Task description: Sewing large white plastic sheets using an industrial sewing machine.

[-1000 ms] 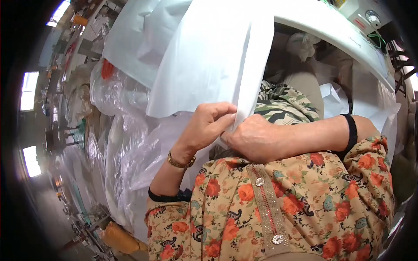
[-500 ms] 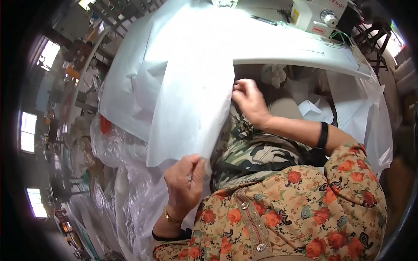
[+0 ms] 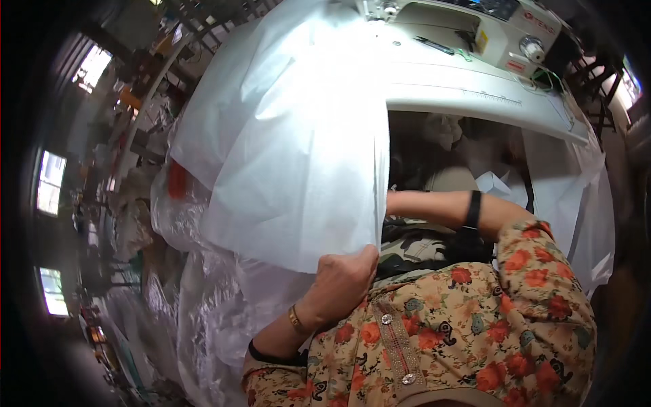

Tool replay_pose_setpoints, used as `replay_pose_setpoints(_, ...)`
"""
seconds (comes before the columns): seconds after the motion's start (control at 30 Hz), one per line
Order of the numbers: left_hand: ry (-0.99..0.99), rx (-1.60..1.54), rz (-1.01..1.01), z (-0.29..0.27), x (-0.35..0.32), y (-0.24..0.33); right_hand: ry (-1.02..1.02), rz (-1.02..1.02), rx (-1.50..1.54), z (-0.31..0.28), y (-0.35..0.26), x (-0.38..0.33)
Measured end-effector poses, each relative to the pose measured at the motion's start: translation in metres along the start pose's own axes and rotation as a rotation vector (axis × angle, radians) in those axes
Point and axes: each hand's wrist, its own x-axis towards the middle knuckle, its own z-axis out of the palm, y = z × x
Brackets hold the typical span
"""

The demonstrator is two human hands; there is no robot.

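A large white sheet of thin, smooth fabric (image 3: pixel 291 203) hangs from the sewing machine table toward my lap, its right edge running almost straight down. My left hand (image 3: pixel 342 285) is closed on the lower right corner of this sheet, thumb and fingers pinched together. From the right, my right forearm (image 3: pixel 437 207) reaches in behind the sheet's edge. The right hand's fingers are hidden by the sheet. Strong lamp light whitens the upper part of the fabric, near the sewing machine's needle area (image 3: pixel 376 27).
The white sewing machine (image 3: pixel 505 41) stands at the back right on its table (image 3: pixel 475 102). A dark slim tool (image 3: pixel 434 45) lies on the tabletop. Clear plastic film (image 3: pixel 217 312) is heaped at my left. More white material (image 3: pixel 566 183) hangs at the right.
My left hand has moved right with the sheet's corner. My right hand has gone from beside the edge to behind the sheet. The sheet now spreads wider and its edge hangs straighter.
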Motion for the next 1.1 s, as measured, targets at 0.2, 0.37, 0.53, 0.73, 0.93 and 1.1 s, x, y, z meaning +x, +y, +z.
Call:
replay_pose_setpoints(0.2,0.12,-0.311,-0.045,0.02,-0.01,-0.013,0.456,0.305,-0.415,-0.092,-0.046,0.049)
replay_pose_setpoints(0.37,-0.011,-0.911,-0.299,0.01,-0.013,-0.009,0.53,0.186,-0.985,-0.157,-0.028,0.112)
replay_pose_setpoints(0.53,0.07,-1.344,-0.446,0.018,-0.018,-0.008,0.596,0.263,-0.806,-0.169,-0.003,0.143)
replay_pose_setpoints(0.73,0.062,-1.4,-0.44,0.021,-0.016,-0.011,0.57,0.469,-0.579,-0.17,-0.013,0.148)
replay_pose_setpoints(0.93,-0.085,-1.326,-0.293,0.022,-0.001,-0.012,0.587,0.547,-0.784,-0.18,0.001,0.167)
replay_pose_setpoints(1.1,-0.13,-1.27,-0.208,0.03,0.012,-0.009,0.608,0.515,-0.972,-0.166,-0.014,0.17)
